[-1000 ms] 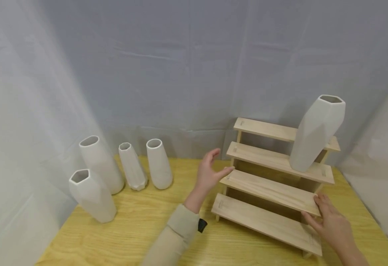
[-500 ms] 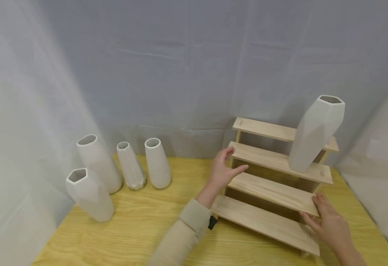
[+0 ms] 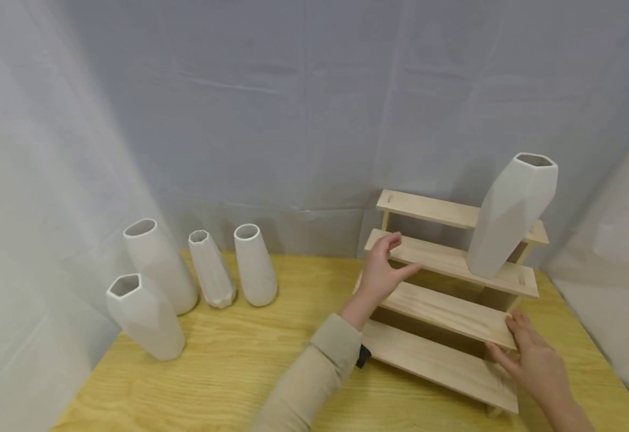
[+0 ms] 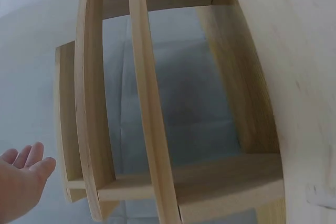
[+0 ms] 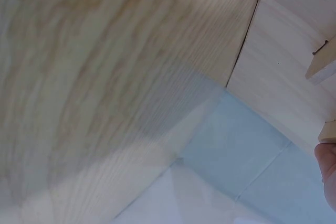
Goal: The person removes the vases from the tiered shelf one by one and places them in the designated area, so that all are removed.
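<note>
A four-step wooden display stand point(image 3: 444, 354) stands on the right of the table. My left hand point(image 3: 383, 273) is in front of its left half, thumb and fingers spread apart, holding nothing. In the left wrist view the left hand point(image 4: 21, 182) is beside the shelf boards. My right hand point(image 3: 541, 366) grips the right end of the second step from the bottom, thumb at the front edge. Only a fingertip point(image 5: 328, 166) shows against a board in the right wrist view. A tall faceted white vase point(image 3: 511, 216) stands on the second step from the top, at the right.
Several white vases stand at the left of the table: a faceted one point(image 3: 147, 318) in front, a tall round-mouthed one point(image 3: 163, 270) behind it, a ribbed one point(image 3: 213, 270), and a smooth one point(image 3: 256, 267). Grey sheeting point(image 3: 292, 120) hangs behind the yellow wooden table point(image 3: 238, 372).
My left hand has moved right from beside the stand to in front of its steps, fingers still spread. The right hand has kept its place, and the vases have not moved.
</note>
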A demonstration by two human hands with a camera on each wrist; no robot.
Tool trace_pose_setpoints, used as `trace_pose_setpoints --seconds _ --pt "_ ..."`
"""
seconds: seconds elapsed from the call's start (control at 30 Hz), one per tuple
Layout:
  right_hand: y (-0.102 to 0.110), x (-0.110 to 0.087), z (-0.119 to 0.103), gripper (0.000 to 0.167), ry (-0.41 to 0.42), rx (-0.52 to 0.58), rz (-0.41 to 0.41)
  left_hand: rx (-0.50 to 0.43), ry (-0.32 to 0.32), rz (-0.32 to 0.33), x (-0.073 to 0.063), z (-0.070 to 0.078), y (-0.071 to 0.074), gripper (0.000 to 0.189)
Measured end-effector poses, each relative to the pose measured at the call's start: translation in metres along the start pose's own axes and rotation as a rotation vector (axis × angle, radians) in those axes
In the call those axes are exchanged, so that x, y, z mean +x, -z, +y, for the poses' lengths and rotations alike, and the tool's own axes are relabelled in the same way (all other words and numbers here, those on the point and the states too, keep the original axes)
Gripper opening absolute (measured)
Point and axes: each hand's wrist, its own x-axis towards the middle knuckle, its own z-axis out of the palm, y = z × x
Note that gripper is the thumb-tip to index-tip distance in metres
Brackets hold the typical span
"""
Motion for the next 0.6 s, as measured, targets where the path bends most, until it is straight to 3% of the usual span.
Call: trace_pose_setpoints --seconds 0.27,0.6 --pt "-0.002 -0.002 0.002 0.066 0.009 0.009 0.012 -0.068 0.034 -0.017 0.006 0.005 -0.015 0.064" --pt "-0.001 -0.002 0.001 0.066 0.006 -0.001 0.024 -0.067 0.03 -0.045 0.016 0.011 -0.03 0.062"
